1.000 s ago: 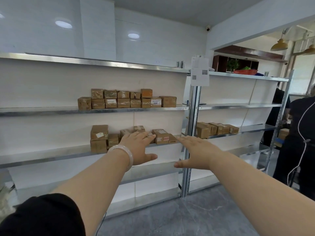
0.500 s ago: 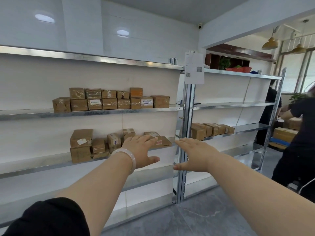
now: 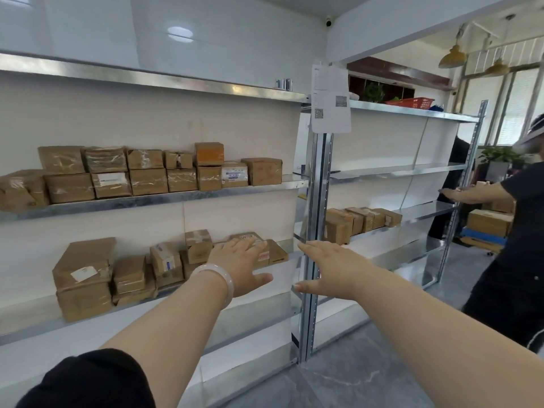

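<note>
Reach toward shelving. The left hand (image 3: 238, 267), bracelet (image 3: 216, 279) at its wrist, is flat, fingers straight, thumb out, holding nothing. The right hand (image 3: 329, 269) is flat and empty too, before the post (image 3: 312, 201). The parcel (image 3: 263, 257) lies at the right end of the shelf (image 3: 35, 319), behind the left fingertips; whether they touch it cannot be told. Probably light, stiff cardboard under slick tape: grip opposite edges. More boxes (image 3: 147, 181) above.

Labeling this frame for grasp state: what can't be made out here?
Head view only.
Flat box behind left hand: mostly covered by the hand; contact unclear.
Sheet on the post: print too small.
Leftmost upper-shelf box: cut by left edge.
Right hand: touching the post or not, unclear.
</note>
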`<state>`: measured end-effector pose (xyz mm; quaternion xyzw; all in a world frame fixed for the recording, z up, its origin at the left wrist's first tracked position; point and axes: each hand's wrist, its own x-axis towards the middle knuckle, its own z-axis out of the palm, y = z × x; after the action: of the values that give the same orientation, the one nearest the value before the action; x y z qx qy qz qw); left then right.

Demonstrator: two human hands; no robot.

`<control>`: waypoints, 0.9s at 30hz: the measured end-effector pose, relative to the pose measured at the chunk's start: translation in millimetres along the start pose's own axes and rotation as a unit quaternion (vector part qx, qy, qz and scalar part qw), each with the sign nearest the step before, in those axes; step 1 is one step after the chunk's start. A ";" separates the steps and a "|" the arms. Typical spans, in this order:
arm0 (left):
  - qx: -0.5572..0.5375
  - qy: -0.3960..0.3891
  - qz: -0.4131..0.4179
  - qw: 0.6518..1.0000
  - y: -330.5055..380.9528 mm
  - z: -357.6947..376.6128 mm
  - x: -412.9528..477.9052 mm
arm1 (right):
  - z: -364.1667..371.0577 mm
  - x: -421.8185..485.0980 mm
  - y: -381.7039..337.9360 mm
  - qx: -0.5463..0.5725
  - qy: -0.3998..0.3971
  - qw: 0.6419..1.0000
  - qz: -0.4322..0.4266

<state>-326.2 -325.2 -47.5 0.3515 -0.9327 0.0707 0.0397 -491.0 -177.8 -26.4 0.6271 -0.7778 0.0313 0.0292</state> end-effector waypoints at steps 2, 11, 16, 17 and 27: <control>-0.008 -0.015 -0.001 1.000 2.1 13.6 26.4 | 5.7 20.1 20.0 0.005 -0.001 1.000 0.003; -0.028 0.002 -0.043 0.999 29.8 28.4 161.3 | 17.7 130.8 133.1 -0.001 -0.003 1.000 -0.019; -0.045 0.010 -0.089 0.995 47.4 21.1 227.6 | 5.2 191.4 186.9 -0.005 -0.008 0.998 -0.057; -0.048 0.012 -0.096 0.994 49.3 21.1 238.7 | 2.9 203.3 195.8 -0.003 -0.005 0.998 -0.062; -0.057 0.053 -0.170 0.982 17.9 11.9 341.8 | 10.5 326.2 241.5 0.049 0.029 0.994 -0.089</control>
<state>-594.6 -536.0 -18.9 0.4979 -0.8583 0.0282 0.1208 -796.1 -445.1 -12.2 0.6936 -0.7149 0.0850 0.0240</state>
